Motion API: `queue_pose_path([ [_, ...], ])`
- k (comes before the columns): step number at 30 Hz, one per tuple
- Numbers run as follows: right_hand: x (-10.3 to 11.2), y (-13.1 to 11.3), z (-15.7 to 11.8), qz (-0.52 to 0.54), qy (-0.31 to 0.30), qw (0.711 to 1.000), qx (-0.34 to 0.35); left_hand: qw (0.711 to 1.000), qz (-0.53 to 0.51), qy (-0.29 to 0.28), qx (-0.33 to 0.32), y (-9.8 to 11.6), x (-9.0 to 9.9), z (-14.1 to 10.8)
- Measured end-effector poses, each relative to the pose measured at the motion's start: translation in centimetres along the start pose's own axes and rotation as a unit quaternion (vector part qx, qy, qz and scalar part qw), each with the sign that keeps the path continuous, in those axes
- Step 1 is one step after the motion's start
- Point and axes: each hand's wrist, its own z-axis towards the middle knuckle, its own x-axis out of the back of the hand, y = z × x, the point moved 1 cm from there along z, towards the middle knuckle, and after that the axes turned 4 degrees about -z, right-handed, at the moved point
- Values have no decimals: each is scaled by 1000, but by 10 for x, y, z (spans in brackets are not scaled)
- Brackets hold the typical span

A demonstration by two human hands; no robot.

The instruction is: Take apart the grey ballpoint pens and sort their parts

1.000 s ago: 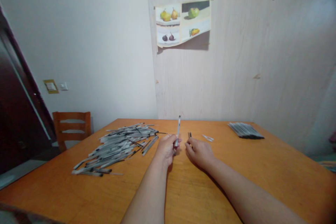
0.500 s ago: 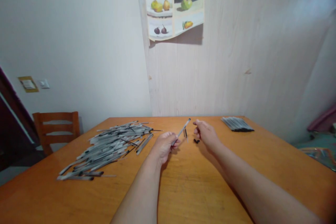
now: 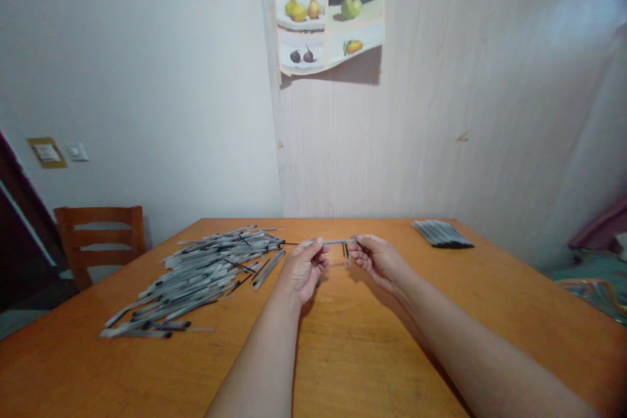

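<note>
Over the middle of the wooden table [image 3: 337, 359], a slim pale pen [image 3: 337, 241] lies nearly level between two hands, the left hand [image 3: 304, 273] pinching one end with thumb and fingers, the right hand [image 3: 381, 262] pinching the other; any print on its barrel is too small to read. To the left sprawls a heap of pens [image 3: 200, 277]; farther back, at right, sits a neat row of pens [image 3: 441, 234]. Beyond, a curling fruit poster [image 3: 328, 27] hangs on the wall [image 3: 372, 150].
</note>
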Motion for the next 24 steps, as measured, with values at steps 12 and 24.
queue_pose_path([
  [12,-38,17,-20,55,-72,994,-53,998,26,20,-61,-15,-1,5],
  [24,-37,19,-20,-38,-66,988,-131,997,41,34,-55,-9,-4,2],
])
